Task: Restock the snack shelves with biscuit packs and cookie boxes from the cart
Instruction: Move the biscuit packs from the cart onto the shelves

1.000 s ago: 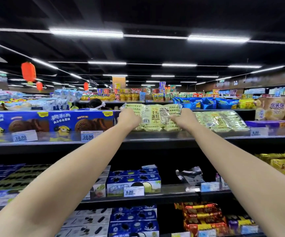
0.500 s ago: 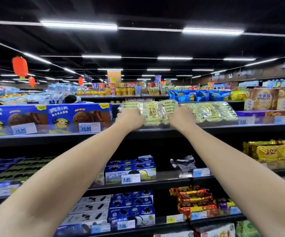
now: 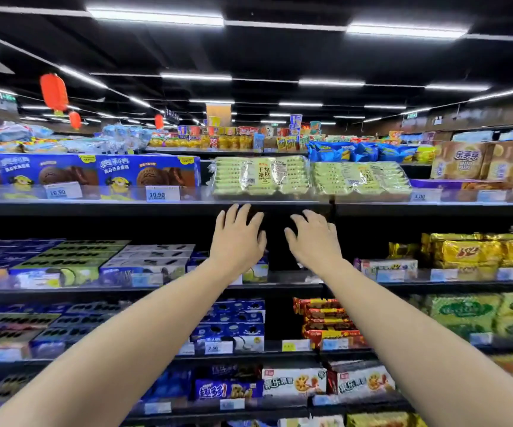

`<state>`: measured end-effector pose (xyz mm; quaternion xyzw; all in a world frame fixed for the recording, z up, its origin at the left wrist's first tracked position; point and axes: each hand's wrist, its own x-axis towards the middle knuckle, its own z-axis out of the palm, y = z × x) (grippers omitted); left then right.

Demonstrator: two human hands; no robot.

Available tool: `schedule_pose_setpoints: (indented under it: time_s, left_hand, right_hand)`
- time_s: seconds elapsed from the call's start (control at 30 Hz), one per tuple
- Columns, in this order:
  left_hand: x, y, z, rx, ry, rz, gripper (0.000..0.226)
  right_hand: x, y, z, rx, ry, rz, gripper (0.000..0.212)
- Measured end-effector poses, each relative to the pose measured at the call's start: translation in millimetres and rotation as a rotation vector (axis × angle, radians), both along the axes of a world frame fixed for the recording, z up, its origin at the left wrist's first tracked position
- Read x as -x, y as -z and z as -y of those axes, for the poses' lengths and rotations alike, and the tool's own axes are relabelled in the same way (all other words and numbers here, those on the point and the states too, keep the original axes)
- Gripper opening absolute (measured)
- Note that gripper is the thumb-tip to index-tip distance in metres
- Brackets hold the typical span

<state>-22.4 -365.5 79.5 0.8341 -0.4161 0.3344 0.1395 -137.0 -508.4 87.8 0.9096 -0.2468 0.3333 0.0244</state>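
Both hands empty, centre frame, just below the top shelf (image 3: 156,208) front edge. Left hand (image 3: 238,238): fingers spread, tips at the shelf lip, contact unclear. Right hand (image 3: 313,238): fingers loosely bent, gripping nothing. Green biscuit pack (image 3: 260,177) lies on the top shelf, upper centre, second green pack (image 3: 361,178) beside it rightward, blue cookie boxes (image 3: 95,174) leftward. Left hand hides part of a middle-shelf box. Forearms cut off at the bottom edge. Lower-left boxes blurred, labels unreadable.

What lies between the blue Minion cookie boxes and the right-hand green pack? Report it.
A green Dry Cake pack, on the top shelf between the blue cookie boxes and the right-hand green pack; head view shows it.
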Motion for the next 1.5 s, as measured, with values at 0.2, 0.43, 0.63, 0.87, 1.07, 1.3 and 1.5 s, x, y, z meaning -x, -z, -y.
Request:
schedule_pose_setpoints:
  time_s: [0.2,0.43,0.63,0.87,1.07,1.3,1.5]
  left_hand:
    - [8,77,-63,-0.189,-0.084,-0.131,0.048]
    - [7,154,-188,-0.358,-0.272,-0.368,0.045]
    - [8,215,-320,-0.422,-0.44,-0.533,0.045]
    - [10,267,-512,-0.451,-0.647,-0.618,0.035]
    - [6,290,-668,-0.405,-0.752,-0.736,0.023]
    - [13,304,-783,-0.42,-0.878,-0.829,0.022]
    - [7,346,-813,-0.379,-0.897,-0.895,0.041]
  right_hand:
    - [-3,79,-37,-0.048,-0.126,-0.132,0.046]
    - [-32,156,-138,-0.093,-0.328,-0.394,0.049]
    - [-71,210,-257,-0.084,-0.543,-0.642,0.052]
    - [-116,264,-445,0.0,-0.77,-0.811,0.051]
    - [-146,296,-595,0.017,-0.934,-0.918,0.045]
    - [-170,307,-708,0.037,-1.057,-1.031,0.048]
    - [-189,353,-748,0.039,-1.084,-1.158,0.047]
